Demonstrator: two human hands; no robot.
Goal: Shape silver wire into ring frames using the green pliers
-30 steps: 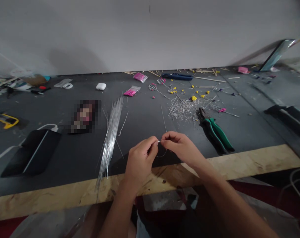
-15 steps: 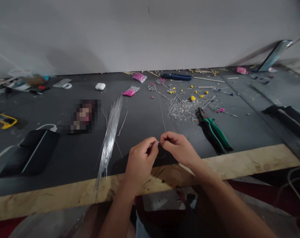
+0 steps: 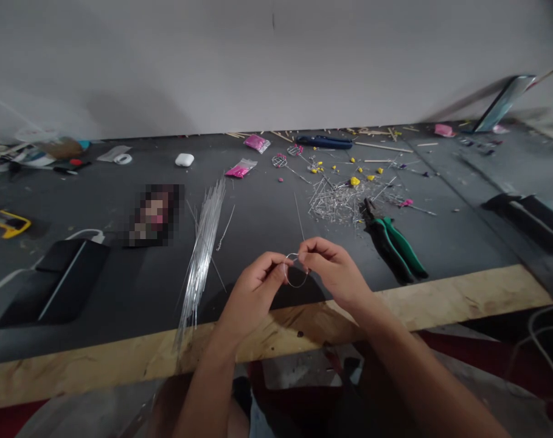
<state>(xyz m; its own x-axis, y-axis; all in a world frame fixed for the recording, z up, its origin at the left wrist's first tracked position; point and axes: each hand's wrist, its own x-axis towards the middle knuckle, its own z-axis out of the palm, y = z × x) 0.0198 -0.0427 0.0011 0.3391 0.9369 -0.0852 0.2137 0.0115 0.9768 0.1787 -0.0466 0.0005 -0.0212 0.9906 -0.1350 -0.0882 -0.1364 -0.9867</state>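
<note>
Since the earlier frame the wire between the hands has been bent round into a small open loop, and the left hand point(image 3: 253, 291) has tilted so its fingertips point up toward the right hand. The wire loop point(image 3: 295, 275) sits in the air just above the near edge of the dark table point(image 3: 267, 219), between the two hands. The left hand pinches the loop's left side between thumb and forefinger; the right hand point(image 3: 333, 272) pinches its top right the same way, other fingers curled in. A straight tail of the wire runs up and away from the right-hand pinch. A bundle of straight wires point(image 3: 203, 243) lies to the left, green-handled pliers point(image 3: 392, 240) to the right, and a heap of cut wire scraps point(image 3: 337, 201) beyond.
</note>
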